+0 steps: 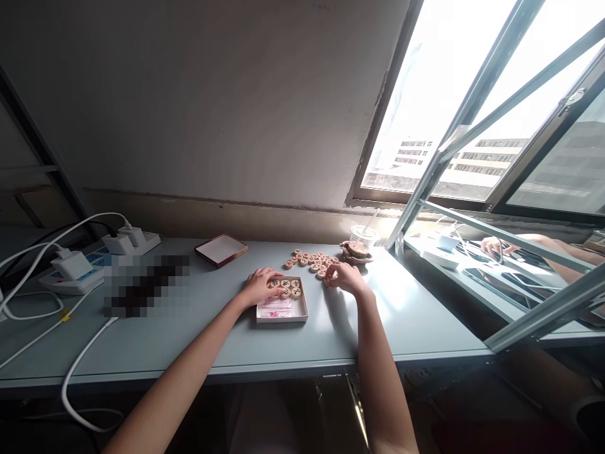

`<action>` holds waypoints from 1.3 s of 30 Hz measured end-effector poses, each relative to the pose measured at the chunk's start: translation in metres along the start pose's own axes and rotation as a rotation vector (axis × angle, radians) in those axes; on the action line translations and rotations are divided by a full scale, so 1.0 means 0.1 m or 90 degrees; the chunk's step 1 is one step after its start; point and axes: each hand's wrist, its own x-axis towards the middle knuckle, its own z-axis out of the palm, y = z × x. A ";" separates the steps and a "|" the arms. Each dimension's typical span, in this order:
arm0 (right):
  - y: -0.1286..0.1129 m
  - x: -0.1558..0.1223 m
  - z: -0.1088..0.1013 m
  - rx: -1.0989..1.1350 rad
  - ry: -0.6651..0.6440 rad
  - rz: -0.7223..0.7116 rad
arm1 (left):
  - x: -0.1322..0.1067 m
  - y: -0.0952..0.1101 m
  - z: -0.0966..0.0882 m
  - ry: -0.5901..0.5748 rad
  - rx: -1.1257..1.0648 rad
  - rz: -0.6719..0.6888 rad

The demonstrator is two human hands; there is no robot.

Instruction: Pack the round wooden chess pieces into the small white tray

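Note:
An open shallow white box [302, 317] stands on the desk, with two rows of round wooden Chinese chess pieces [295, 292] along its far side and a clear plastic packet with red print [276, 308] at its near side. My left hand [259, 287] grips the box's left side, fingers over the far rim and thumb across the pieces. To the right, my right hand [346, 277] is closed in a pinch on a chess piece [329, 278] at the near edge of a loose group of chess pieces [317, 259]. My fingers partly cover that piece.
A box lid [221, 250] lies behind and left. A plastic cup with a straw [363, 238] stands on a dark holder [354, 253] near the window. Power strips [97, 258] and white cables occupy the left. Beyond a metal frame [439, 154], another person's hand [492, 246] rests over a neighbouring desk.

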 end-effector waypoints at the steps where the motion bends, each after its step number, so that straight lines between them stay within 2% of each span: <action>1: -0.01 0.00 0.00 0.000 -0.004 -0.003 | 0.00 0.00 0.00 0.002 0.001 -0.001; 6: -0.03 -0.03 -0.02 -0.036 0.016 0.003 | -0.02 0.01 -0.02 -0.012 0.004 -0.004; 12: -0.03 -0.03 -0.04 -0.032 -0.010 0.010 | 0.00 0.00 -0.01 -0.004 0.012 0.005; 14: -0.01 -0.05 -0.05 0.020 -0.031 -0.006 | -0.01 0.00 -0.01 0.002 0.012 0.002; 19: -0.03 -0.04 -0.09 0.272 -0.142 -0.092 | 0.01 -0.01 -0.02 0.012 -0.012 0.012; 24: -0.41 -0.06 -0.11 0.348 -0.158 -0.243 | 0.01 -0.07 -0.04 0.041 -0.134 0.017; 28: -0.80 -0.05 0.07 0.365 -0.194 -0.344 | 0.07 -0.17 -0.02 0.088 -0.204 0.029; 30: -0.96 -0.07 0.18 0.328 -0.168 -0.380 | 0.10 -0.20 0.01 0.104 -0.203 0.023; 35: -1.21 -0.13 0.36 0.145 -0.002 -0.404 | 0.16 -0.26 0.05 0.114 -0.172 0.031; 39: -1.31 -0.16 0.45 0.094 0.054 -0.426 | 0.15 -0.27 0.07 0.117 -0.178 0.034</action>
